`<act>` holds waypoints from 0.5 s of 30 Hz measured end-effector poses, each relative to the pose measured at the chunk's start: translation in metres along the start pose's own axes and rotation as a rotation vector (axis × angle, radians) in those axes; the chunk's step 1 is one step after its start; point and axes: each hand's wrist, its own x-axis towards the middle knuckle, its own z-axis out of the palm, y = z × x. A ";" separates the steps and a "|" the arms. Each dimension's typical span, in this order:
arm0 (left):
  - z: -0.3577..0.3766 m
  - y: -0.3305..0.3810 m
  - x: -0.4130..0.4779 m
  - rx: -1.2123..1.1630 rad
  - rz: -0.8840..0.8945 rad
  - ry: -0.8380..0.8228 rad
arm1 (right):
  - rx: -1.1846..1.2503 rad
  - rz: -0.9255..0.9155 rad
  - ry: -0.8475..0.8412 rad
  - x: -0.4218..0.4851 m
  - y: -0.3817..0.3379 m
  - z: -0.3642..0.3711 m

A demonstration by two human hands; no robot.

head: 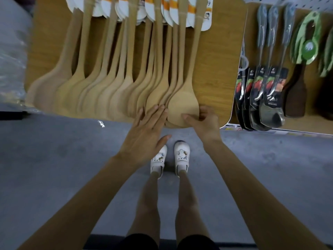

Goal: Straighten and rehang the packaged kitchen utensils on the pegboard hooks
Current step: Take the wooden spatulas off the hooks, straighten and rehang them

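Several wooden spatulas and spoons [111, 73] hang in overlapping rows against a wood-grain board [216, 56], their white and orange header cards [191, 9] at the top. My left hand [146, 130] lies flat and open, fingertips pressing the blades near the right end of the row. My right hand [203, 121] pinches the lower edge of the rightmost wooden spoon [182, 103], thumb on its front and fingers curled behind it.
To the right hang steel ladles in black packaging [261, 91], a dark brown spatula [295, 98] and green utensils [308, 40]. Plastic-wrapped goods [10, 65] sit at the left. Below are the grey floor [63, 168] and my white shoes [181, 156].
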 end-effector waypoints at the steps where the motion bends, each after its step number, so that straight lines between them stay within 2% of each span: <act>1: 0.001 0.000 0.000 -0.014 -0.007 0.005 | 0.014 0.030 -0.006 0.002 -0.002 -0.001; 8: 0.001 0.013 -0.006 -0.144 -0.122 0.023 | 0.137 0.157 -0.140 0.006 -0.006 -0.013; 12: -0.006 0.025 -0.008 -0.329 -0.235 0.036 | 0.203 0.237 -0.227 -0.001 -0.003 -0.018; 15: -0.018 0.033 -0.009 -0.524 -0.299 0.090 | 0.392 0.270 -0.321 -0.016 -0.005 -0.023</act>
